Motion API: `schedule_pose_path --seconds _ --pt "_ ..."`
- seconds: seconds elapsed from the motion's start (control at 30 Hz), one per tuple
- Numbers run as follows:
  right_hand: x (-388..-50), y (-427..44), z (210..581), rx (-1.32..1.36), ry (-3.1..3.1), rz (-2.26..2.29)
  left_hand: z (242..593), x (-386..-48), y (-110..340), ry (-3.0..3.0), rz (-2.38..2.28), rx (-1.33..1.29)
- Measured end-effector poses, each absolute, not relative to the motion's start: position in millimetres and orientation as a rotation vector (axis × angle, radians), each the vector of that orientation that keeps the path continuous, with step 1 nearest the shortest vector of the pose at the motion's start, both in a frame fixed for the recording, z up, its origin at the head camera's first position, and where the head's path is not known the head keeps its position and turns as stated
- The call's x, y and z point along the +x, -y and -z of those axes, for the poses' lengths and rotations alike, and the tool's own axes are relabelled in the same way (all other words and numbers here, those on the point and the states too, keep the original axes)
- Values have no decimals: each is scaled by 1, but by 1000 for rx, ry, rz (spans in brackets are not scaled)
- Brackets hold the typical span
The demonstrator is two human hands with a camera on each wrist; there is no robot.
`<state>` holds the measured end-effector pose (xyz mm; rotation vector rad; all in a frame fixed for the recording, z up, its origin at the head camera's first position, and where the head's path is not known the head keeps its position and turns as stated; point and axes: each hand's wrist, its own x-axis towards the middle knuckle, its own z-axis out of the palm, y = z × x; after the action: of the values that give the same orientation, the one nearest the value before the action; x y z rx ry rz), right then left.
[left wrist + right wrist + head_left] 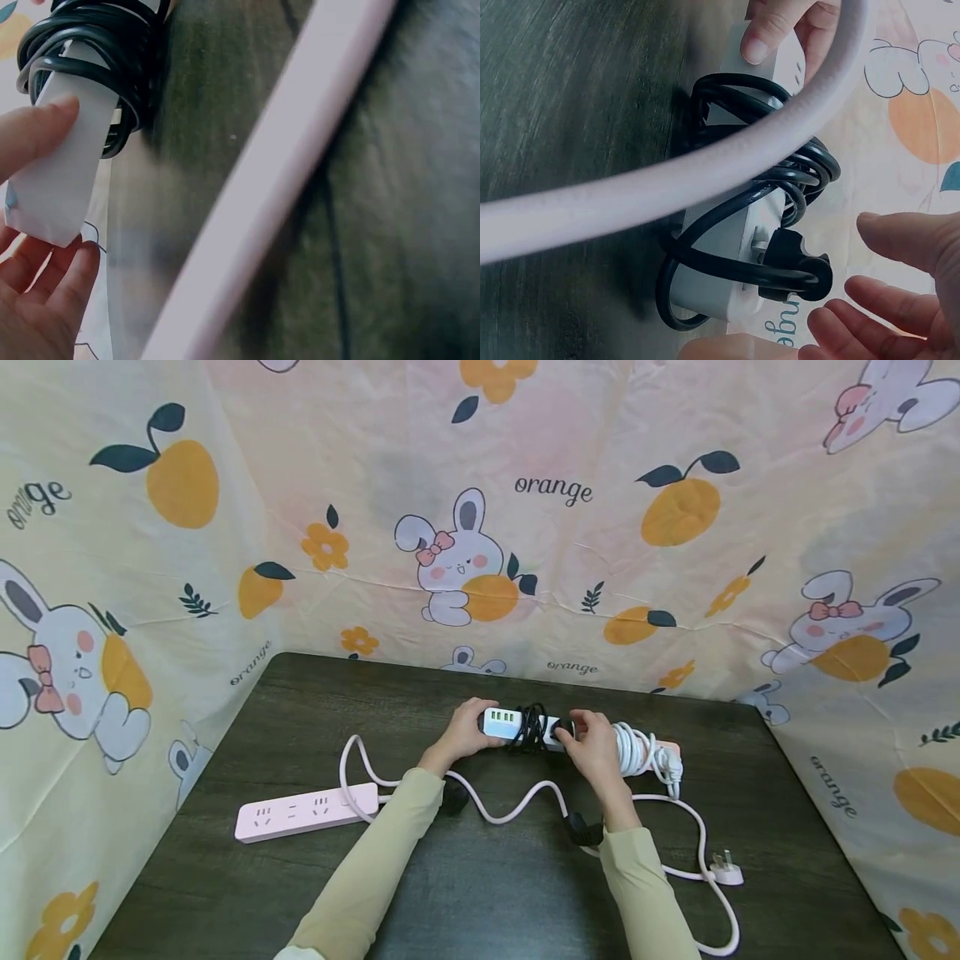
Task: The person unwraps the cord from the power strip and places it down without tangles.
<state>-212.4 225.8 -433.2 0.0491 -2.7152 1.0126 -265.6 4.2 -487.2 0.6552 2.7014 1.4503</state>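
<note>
A white power strip (501, 723) wrapped in black cord (532, 727) lies at the back middle of the table. My left hand (467, 728) grips its left end; in the left wrist view the thumb presses one face of the strip (64, 169) and the fingers curl at its end. My right hand (595, 745) is at the strip's right end. In the right wrist view its fingers (877, 319) are spread and relaxed beside the black plug (795, 264), with a gap between them and the plug, which sits against the strip's end.
A pink power strip (307, 812) lies at the left, its cord (510, 819) running under both forearms to a plug (726, 870) at the right. Behind my right hand sits another strip with coiled white cord (634, 751). A patterned cloth (555, 560) hangs behind the table (480, 893).
</note>
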Motion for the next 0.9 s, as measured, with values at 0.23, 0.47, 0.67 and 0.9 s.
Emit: schedule_pose_path --seconds 0.23,0.47,0.67,0.9 --pt "-208 -225 427 37 2709 -1026 491 -263 -6 -2568 -1584 533" --pt "-208 -225 423 11 2739 -1037 493 -257 -5 -2449 -1757 273" --pt "-203 -225 416 51 2686 -1049 491 -249 -3 -2333 -1907 151" --pt "-201 -224 403 78 2604 -1023 473 -240 2 -2307 -2001 101"
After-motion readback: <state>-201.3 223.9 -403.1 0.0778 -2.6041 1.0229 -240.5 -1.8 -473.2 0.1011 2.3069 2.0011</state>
